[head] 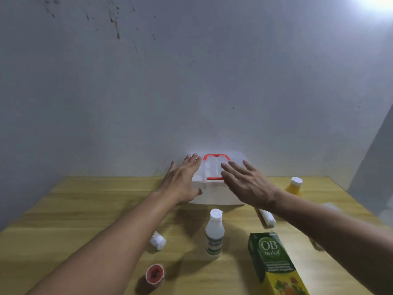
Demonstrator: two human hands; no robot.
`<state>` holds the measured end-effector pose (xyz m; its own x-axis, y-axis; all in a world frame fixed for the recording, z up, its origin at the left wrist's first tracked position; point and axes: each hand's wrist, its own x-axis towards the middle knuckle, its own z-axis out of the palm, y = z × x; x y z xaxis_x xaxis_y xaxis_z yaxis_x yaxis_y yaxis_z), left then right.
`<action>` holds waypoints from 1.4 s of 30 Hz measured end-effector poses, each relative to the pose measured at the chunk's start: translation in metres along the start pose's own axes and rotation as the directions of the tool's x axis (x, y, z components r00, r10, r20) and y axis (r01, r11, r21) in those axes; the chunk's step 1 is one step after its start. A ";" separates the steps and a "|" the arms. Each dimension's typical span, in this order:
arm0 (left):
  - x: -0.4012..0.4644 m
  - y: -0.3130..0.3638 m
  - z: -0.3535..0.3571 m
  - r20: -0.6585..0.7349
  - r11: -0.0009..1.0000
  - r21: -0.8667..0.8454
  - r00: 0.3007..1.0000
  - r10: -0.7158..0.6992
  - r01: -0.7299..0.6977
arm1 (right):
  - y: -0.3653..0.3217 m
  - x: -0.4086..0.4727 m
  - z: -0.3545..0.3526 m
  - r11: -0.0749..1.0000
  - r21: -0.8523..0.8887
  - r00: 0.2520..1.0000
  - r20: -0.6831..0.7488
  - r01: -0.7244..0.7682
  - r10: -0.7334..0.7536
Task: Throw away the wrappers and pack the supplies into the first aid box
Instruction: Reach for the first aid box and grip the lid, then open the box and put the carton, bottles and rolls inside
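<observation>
The first aid box (214,188) sits at the far edge of the wooden table (85,209), against the wall (191,81), roughly midway along that edge. It is white and translucent, its lid is down, and its red handle (215,166) lies flat on top.

Your left hand (180,182) rests over the box's left end, fingers spread flat on the lid and thumb down by the front face; it is open, gripping nothing. Your right hand (248,184) lies, or hovers, over the right end, fingers extended and released; you cannot tell whether it touches the lid.

Nearer to you than the box, a white bottle (214,235) with a white cap stands upright close to the table's middle. Just right of it, under your right forearm, lies a white roll (266,218). A green and yellow carton (274,265) marked "OB herbal" stands toward the near edge, right of centre. An orange bottle (294,187) with a white cap stands near the far right corner, just beside the box.

Under your left forearm lies a small white bandage roll (157,241), and nearer the near edge a small red roll (154,274) shows its round end. Something pale and blurred (328,206) lies at the right edge; what it is cannot be told.
</observation>
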<state>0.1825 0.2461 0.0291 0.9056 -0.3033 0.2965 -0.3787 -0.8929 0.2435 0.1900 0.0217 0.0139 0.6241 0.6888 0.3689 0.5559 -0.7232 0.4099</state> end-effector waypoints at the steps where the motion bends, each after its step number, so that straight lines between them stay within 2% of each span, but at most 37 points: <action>1: -0.002 -0.001 -0.001 -0.039 1.000 -0.026 0.999 -0.008 0.007 | -0.002 0.001 -0.005 0.998 0.054 0.999 -0.007 -0.045 0.046; 5: -0.011 0.000 0.001 -0.198 0.994 -0.111 0.979 -0.039 0.017 | -0.003 0.008 -0.021 0.938 0.266 0.967 -0.069 -0.221 0.247; 7: -0.017 0.001 0.005 -0.246 0.983 -0.177 0.965 -0.094 0.050 | 0.000 0.014 -0.031 0.910 0.320 0.951 -0.068 -0.264 0.300; 10: -0.022 0.002 0.011 -0.285 0.966 -0.238 0.943 -0.172 0.104 | 0.006 0.025 -0.049 0.882 0.379 0.925 -0.141 -0.280 0.354; 13: -0.021 0.004 0.016 -0.250 0.964 -0.230 0.949 -0.194 0.137 | 0.018 0.038 -0.062 0.888 0.371 0.891 -0.249 -0.273 0.379; 16: -0.016 0.010 0.018 -0.199 0.963 -0.189 0.953 -0.227 0.190 | 0.028 0.052 -0.068 0.883 0.346 0.868 -0.267 -0.318 0.418; 19: -0.007 0.014 0.018 -0.027 0.972 -0.097 0.976 -0.215 0.212 | 0.037 0.065 -0.069 0.869 0.362 0.858 -0.261 -0.337 0.442; 22: -0.002 0.016 0.020 0.151 0.977 -0.008 0.966 -0.209 0.212 | 0.044 0.074 -0.066 0.856 0.405 0.877 -0.213 -0.322 0.430; 25: -0.002 0.021 0.026 0.238 0.972 -0.015 0.945 -0.223 0.233 | 0.049 0.078 -0.061 0.828 0.443 0.878 -0.161 -0.345 0.451; 28: 0.000 0.023 0.027 0.210 0.964 0.022 0.942 -0.262 0.263 | 0.053 0.077 -0.059 0.840 0.417 0.905 -0.090 -0.346 0.417; 32: 0.009 0.021 0.022 0.172 0.965 0.082 0.950 -0.260 0.249 | 0.057 0.074 -0.050 0.851 0.329 0.911 0.099 -0.410 0.400; 36: 0.021 0.012 0.023 0.184 0.964 0.021 0.947 -0.264 0.264 | 0.053 0.060 -0.050 0.833 0.350 0.903 0.131 -0.429 0.410; 40: 0.022 0.005 0.034 0.200 0.963 0.047 0.942 -0.268 0.264 | 0.040 0.027 -0.066 0.796 0.311 0.855 0.169 -0.518 0.490; 42: 0.021 0.005 0.038 0.198 0.965 0.077 0.944 -0.262 0.251 | 0.025 0.004 -0.077 0.769 0.264 0.801 0.349 -0.582 0.487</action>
<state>0.2071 0.2227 0.0016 0.9924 -0.1185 0.0330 -0.1230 -0.9635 0.2380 0.1647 0.0103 0.0898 0.9619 0.1818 0.2043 0.2090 -0.9705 -0.1203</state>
